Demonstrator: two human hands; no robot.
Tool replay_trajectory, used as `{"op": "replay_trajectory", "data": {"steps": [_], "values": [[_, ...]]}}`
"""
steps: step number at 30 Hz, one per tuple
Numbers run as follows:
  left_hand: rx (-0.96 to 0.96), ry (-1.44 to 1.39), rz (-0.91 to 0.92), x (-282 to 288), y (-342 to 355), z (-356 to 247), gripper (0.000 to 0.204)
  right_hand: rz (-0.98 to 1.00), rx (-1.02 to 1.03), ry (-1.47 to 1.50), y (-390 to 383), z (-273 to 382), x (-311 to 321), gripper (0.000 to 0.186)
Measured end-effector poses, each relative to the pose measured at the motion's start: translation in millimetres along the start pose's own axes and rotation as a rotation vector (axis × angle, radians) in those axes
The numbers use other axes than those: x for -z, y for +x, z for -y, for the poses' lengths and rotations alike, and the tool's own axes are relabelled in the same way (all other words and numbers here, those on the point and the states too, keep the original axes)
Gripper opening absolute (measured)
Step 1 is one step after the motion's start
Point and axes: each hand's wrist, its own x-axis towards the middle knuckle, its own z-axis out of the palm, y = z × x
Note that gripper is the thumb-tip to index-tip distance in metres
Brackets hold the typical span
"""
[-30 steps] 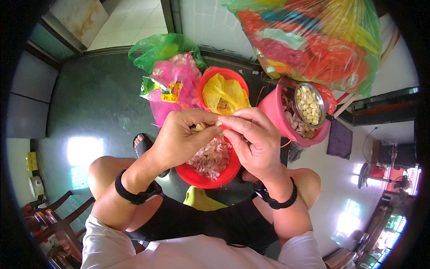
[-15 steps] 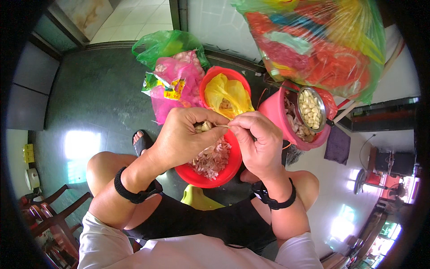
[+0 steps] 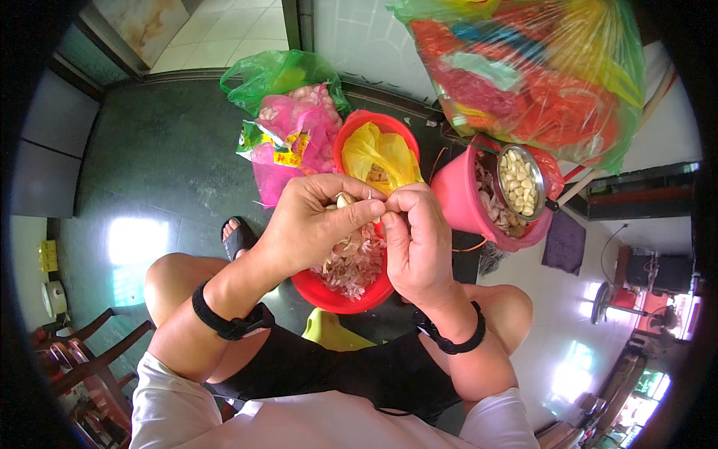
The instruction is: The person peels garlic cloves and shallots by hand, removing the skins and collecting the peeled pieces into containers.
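Note:
My left hand is closed around pale garlic, with thumb and index pressed together. Its fingertips meet those of my right hand, which pinches at a small bit of the garlic, largely hidden by the fingers. Both hands are over a red bowl holding papery garlic skins. Behind it, a red tub is lined with a yellow plastic bag. To the right, a metal bowl of peeled cloves rests on a pink bucket with more skins inside.
A pink mesh garlic sack and green bag lie behind on the dark floor. A large bag of coloured plastic stands at upper right. A wooden chair is at lower left, a purple mat right, a yellow-green object between my legs.
My right hand has moved slightly left and curled closer to my left hand, while both keep working at the garlic. The view has shifted slightly since a second ago.

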Motion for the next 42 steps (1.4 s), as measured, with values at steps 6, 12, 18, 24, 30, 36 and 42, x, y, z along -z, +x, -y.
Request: {"op": "replay_trajectory", "data": {"steps": [6,12,18,24,30,36,42], "values": [[0.227,-0.107,0.097,-1.1,-2.1,-12.9,0.022,-0.012,-0.243,0.161,-4.5,-9.0,6.4,0.005],[0.306,-0.458,0.111,3.9,-1.4,-4.9,0.015,-0.139,-0.281,0.273,-1.4,1.6,8.6,0.019],[0.307,-0.663,0.135,8.5,0.0,3.5,0.01,-0.071,-0.014,-0.066,-2.5,10.6,17.1,0.025],[0.294,-0.594,0.064,2.5,0.3,3.3,0.007,-0.106,0.134,-0.215,-3.2,2.2,12.2,0.027],[0.299,-0.54,0.017,-0.8,-0.7,0.6,0.01,-0.136,0.197,-0.291,-1.0,0.9,10.1,0.023],[0.262,-0.546,0.068,-0.2,-2.2,3.8,0.012,-0.145,0.22,-0.374,-0.2,-1.5,9.1,0.025],[0.271,-0.505,0.052,-1.5,-2.0,2.7,0.014,-0.062,0.129,-0.245,0.1,-2.7,12.1,0.02]]}}
